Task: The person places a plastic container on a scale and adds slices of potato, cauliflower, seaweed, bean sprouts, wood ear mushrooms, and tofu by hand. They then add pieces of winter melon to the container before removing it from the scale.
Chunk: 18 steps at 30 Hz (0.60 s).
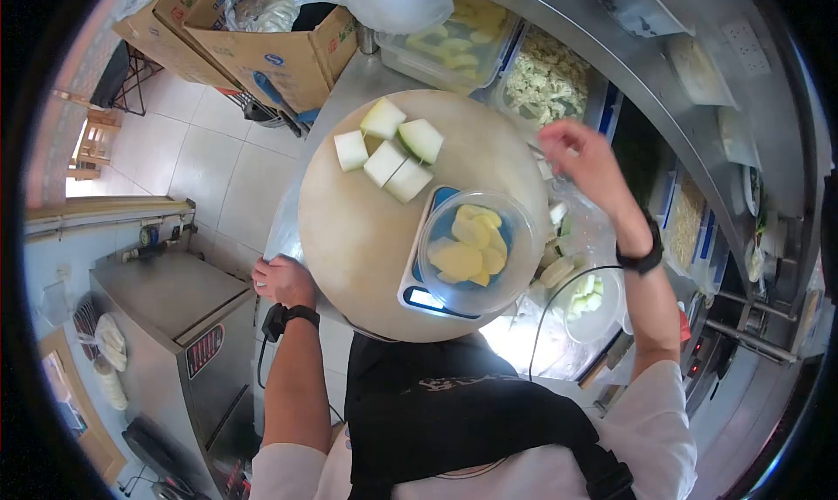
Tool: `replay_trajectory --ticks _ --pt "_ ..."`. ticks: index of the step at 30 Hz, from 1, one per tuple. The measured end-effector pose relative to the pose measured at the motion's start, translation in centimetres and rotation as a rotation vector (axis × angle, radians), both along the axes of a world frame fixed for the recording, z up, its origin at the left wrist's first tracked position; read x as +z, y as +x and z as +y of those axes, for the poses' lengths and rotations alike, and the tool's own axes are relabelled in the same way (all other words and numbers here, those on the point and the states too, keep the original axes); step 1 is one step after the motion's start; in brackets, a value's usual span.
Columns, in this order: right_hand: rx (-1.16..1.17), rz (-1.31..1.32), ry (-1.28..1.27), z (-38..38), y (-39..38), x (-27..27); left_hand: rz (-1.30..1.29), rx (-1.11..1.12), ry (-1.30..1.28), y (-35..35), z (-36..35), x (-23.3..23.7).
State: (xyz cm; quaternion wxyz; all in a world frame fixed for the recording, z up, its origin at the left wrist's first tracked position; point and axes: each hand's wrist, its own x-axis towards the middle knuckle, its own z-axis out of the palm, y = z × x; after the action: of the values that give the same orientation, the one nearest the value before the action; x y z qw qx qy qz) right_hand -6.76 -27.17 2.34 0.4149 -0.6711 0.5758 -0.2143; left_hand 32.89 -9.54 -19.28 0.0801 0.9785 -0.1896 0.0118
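My right hand [583,158] is raised over the right rim of a round cutting board [349,256], its fingers loosely bent and apart, with nothing visible in them. My left hand [285,281] is closed at the metal counter's edge, left of the board; its fingertips are partly hidden. On the board, a digital scale [414,284] with a lit display carries a clear round plastic bowl [524,238]. Pale yellow slices [471,247], looking like potato, lie in the bowl. Several white chunks with green rind [408,180], resembling winter melon, sit at the board's upper left.
Behind the board stand a tub of yellow pieces [454,42] and a container of chopped cauliflower [546,77]. Another clear bowl [602,325] with pale green pieces is at the right. Cardboard boxes [279,64] are at the upper left, a steel cabinet [166,299] at the left.
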Motion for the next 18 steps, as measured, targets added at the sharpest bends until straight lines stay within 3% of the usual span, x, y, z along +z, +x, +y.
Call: replay_trajectory --ticks 3,5,6,8,13,15,18 --pt "0.008 0.159 0.045 -6.5 -7.3 -7.5 -0.011 -0.008 0.011 0.2 0.2 -0.2" --pt "0.076 0.607 0.155 -9.0 -9.1 -10.6 -0.009 -0.005 0.022 0.2 0.0 -0.2" --pt "0.075 0.607 0.155 -9.8 -8.9 -10.3 -0.020 -0.005 0.015 0.1 -0.1 0.0" --pt "-0.104 0.120 0.507 -10.6 -7.7 -9.2 -0.040 0.001 0.016 0.0 0.0 -0.2" --pt "-0.079 0.272 0.484 -11.5 -6.7 -13.7 -0.004 0.022 0.048 -0.3 -0.4 0.4" --pt "0.071 0.420 0.189 -11.9 -6.7 -15.4 0.005 0.010 0.053 -0.1 -0.1 0.3" --pt "0.137 0.585 0.341 -12.8 -6.6 -14.5 -0.008 0.018 0.069 -0.2 -0.3 0.1"
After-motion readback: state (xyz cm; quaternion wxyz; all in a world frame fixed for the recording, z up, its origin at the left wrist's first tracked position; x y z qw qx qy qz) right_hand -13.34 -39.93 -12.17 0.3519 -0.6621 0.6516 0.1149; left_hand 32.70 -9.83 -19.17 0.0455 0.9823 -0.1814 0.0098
